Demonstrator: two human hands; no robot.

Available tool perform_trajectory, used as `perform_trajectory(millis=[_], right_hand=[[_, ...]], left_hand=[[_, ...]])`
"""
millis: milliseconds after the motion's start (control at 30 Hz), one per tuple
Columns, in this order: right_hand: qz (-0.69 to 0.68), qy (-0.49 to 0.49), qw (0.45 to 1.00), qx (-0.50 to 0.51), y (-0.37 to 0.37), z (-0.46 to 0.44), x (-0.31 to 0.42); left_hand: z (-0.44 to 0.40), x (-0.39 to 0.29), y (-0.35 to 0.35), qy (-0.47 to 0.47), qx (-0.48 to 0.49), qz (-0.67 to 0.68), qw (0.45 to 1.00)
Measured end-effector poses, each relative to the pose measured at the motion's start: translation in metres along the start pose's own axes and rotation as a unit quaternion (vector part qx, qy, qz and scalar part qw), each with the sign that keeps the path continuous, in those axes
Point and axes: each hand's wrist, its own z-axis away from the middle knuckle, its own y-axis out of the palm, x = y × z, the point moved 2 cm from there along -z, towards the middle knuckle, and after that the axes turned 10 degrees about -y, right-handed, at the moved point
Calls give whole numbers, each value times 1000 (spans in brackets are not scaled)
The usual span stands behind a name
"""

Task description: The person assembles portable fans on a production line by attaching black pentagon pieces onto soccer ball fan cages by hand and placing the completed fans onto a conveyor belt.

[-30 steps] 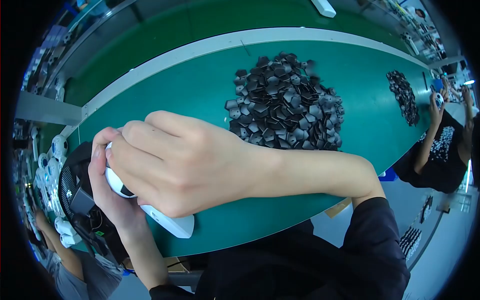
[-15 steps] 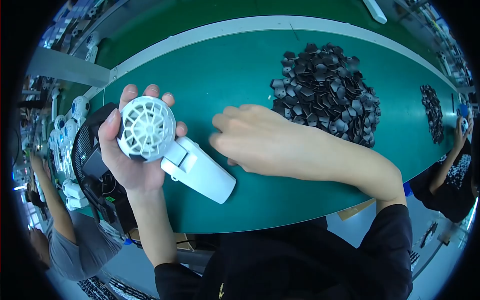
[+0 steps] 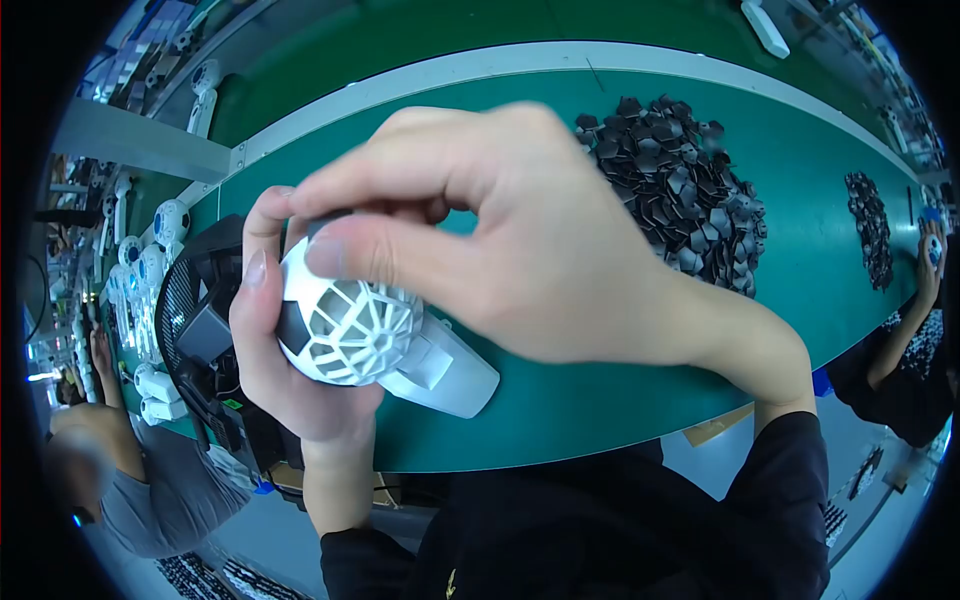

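A white handheld fan (image 3: 360,330) with a round grille head and a flat handle is gripped by my left hand (image 3: 300,390), its fingers wrapped round the head's left side. Dark patches show on the head's white shell. Over the top of the head is my right hand (image 3: 500,220), blurred, with its thumb against the shell and its fingers curled. Something dark shows beneath the right fingertips, too hidden to make out. To the right, partly behind my right hand, lies a pile of black five-sided pieces (image 3: 680,190) on the green table (image 3: 560,420).
A black mesh-covered device (image 3: 205,320) stands at the table's left. Beyond it are several white fans (image 3: 150,265). A person in grey (image 3: 170,490) is at the left, another in black (image 3: 900,370) at the right, near a second black pile (image 3: 868,230).
My right hand has moved left and up from the table onto the fan head. The left hand has turned the fan, so the grille now faces lower right.
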Motion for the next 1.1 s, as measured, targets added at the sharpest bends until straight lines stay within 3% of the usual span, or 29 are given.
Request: perform_trajectory(millis=[33,67,133,167,233,300,433,467,533,567,633,733,767,867,967,1033,1100], right_hand=[[75,-83,994,5,4,3,-1],[74,-84,994,5,3,5,1],[211,-123,967,74,1,8,8],[212,-124,967,74,1,9,10],[318,-147,931,104,3,12,16],[324,-140,929,112,7,15,17],[369,-148,910,120,10,16,20],[372,-146,909,120,11,16,21],[483,-169,849,132,11,17,25],[486,-165,848,132,7,16,25],[376,-144,893,202,-5,10,23],[383,28,857,345,-34,7,13],[401,110,805,422,-39,11,10],[361,59,821,439,-38,38,-7],[385,25,794,470,-32,42,-6],[373,23,804,462,-28,41,-13],[291,87,818,488,-28,33,-18]], left_hand=[[0,0,2,25,12,10,1000],[0,-1,-2,27,65,-37,997],[0,-1,-6,67,45,-100,992],[0,-1,-6,105,24,-162,981],[0,-1,-8,106,19,-169,980],[-1,0,-10,161,28,-250,954],[2,1,-8,182,15,-250,951],[2,1,-9,203,-5,-298,933],[0,-2,-8,289,-22,-395,871],[-2,-6,-11,287,-19,-394,873],[-3,-14,-13,310,-1,-516,799],[-15,-16,-23,269,11,-458,847],[-15,-15,-27,255,8,-424,869],[-17,-12,-31,231,3,-415,880],[-25,-5,-40,146,-3,-286,947],[-27,-4,-40,111,-4,-230,967],[-30,-4,-42,30,62,-72,995]])
